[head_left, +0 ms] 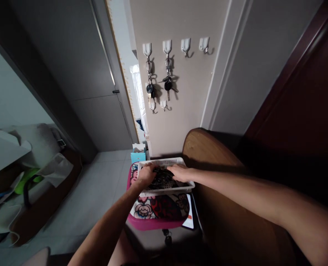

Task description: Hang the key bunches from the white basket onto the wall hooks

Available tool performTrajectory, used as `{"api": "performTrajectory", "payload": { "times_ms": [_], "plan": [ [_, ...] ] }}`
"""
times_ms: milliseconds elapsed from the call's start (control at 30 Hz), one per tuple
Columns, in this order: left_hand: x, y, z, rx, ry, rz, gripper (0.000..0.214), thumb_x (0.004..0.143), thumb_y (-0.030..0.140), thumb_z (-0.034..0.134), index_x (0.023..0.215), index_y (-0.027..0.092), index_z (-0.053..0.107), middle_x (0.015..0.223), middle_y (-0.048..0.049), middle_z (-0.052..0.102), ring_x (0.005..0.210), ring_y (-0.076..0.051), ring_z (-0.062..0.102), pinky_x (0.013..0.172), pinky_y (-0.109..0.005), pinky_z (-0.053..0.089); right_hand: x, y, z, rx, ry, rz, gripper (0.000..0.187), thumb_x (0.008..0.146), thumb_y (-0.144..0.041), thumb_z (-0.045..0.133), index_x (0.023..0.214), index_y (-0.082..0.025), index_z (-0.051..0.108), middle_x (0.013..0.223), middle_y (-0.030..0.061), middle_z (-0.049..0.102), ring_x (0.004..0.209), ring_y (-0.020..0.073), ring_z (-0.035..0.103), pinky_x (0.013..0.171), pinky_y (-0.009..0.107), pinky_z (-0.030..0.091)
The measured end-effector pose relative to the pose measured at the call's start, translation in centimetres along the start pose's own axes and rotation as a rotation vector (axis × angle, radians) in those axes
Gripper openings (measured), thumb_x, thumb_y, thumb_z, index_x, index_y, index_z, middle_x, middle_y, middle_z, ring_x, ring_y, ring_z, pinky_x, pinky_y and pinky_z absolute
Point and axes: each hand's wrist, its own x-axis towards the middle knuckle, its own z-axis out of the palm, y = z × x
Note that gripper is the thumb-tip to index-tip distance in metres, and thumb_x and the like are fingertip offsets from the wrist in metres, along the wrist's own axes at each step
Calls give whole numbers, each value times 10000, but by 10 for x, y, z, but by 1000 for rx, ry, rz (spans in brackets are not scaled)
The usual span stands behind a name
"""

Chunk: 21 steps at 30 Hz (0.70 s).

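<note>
A white slotted plastic basket (164, 162) rests on a pink stool with a cartoon print (158, 210). Dark small items, seemingly keys (161, 177), fill the basket. My left hand (147, 174) reaches into its left side, fingers curled down among them. My right hand (180, 172) lies over the right side, fingers bent into the pile. What either hand grips is hidden. On the beige wall above, white adhesive hooks (176, 45) hang in a row; two key bunches (159, 85) dangle from the left two hooks.
A rounded wooden armrest or chair back (208, 151) stands just right of the basket. A dark door (305, 96) is at right, grey cabinet doors (78, 74) at left. A teal box (137, 156) sits on the tiled floor behind the stool. Cluttered furniture lies at far left.
</note>
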Motion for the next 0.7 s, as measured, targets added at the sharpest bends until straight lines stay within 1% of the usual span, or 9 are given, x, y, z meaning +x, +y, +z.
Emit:
{"api": "performTrajectory", "payload": {
  "times_ms": [67, 133, 233, 367, 467, 533, 633, 667, 700],
  "plan": [
    [0, -2, 2, -25, -9, 2, 311, 624, 143, 408, 910, 196, 515, 920, -21, 529, 857, -129, 450, 767, -216, 336, -2, 2, 1, -3, 5, 10, 318, 590, -182, 454, 907, -179, 469, 830, 69, 539, 720, 179, 496, 551, 236, 341],
    [-1, -3, 3, -42, -24, 15, 292, 642, 164, 396, 905, 200, 518, 901, -14, 542, 840, -127, 457, 755, -217, 341, -1, 4, -1, -5, -10, 26, 280, 599, -181, 446, 878, -183, 473, 810, 59, 540, 718, 174, 493, 552, 234, 339],
    [-4, -1, 1, -45, -44, 85, 260, 652, 255, 417, 880, 200, 530, 877, -12, 551, 841, -139, 449, 747, -227, 342, 1, 5, -4, -7, -21, 53, 224, 604, -206, 445, 823, -186, 486, 802, 53, 540, 723, 180, 490, 546, 236, 337],
    [-11, 8, -2, 15, -111, 191, 300, 571, 364, 506, 828, 215, 550, 922, -14, 525, 885, -175, 417, 769, -268, 321, 1, 3, -2, -18, -26, 46, 284, 589, -203, 458, 872, -183, 469, 851, 65, 535, 732, 190, 492, 543, 242, 340],
    [-14, 15, -3, 57, -172, 220, 251, 557, 346, 522, 772, 222, 564, 882, -6, 538, 863, -177, 429, 761, -275, 315, 0, 4, -1, -61, -41, 41, 282, 576, -157, 465, 857, -170, 485, 833, 80, 541, 727, 201, 497, 551, 255, 342],
    [-13, 17, -5, 52, -177, 183, 178, 597, 290, 488, 737, 213, 566, 808, -6, 559, 800, -152, 460, 721, -241, 331, 1, 6, -4, -78, 12, 46, 265, 593, -120, 432, 845, -169, 499, 817, 85, 546, 726, 200, 501, 560, 261, 342],
    [-10, 14, -11, 16, -98, -11, 186, 654, 257, 411, 766, 198, 547, 749, -14, 570, 696, -125, 491, 616, -204, 352, 4, 6, -13, -50, 102, 24, 265, 597, -94, 404, 816, -182, 524, 828, 67, 545, 728, 179, 500, 559, 243, 342],
    [-9, 12, -12, 10, -62, -82, 199, 666, 265, 393, 781, 194, 539, 744, -18, 571, 677, -123, 495, 590, -201, 352, 5, 5, -15, -17, 87, 0, 254, 585, -111, 428, 803, -188, 533, 817, 53, 548, 720, 171, 500, 548, 231, 342],
    [-8, 9, -14, 9, -35, -144, 209, 674, 275, 380, 789, 191, 533, 741, -21, 572, 667, -122, 497, 573, -199, 350, 5, 3, -17, 25, 36, -33, 246, 563, -140, 465, 790, -194, 543, 790, 36, 555, 701, 162, 501, 532, 219, 342]
  ]
}}
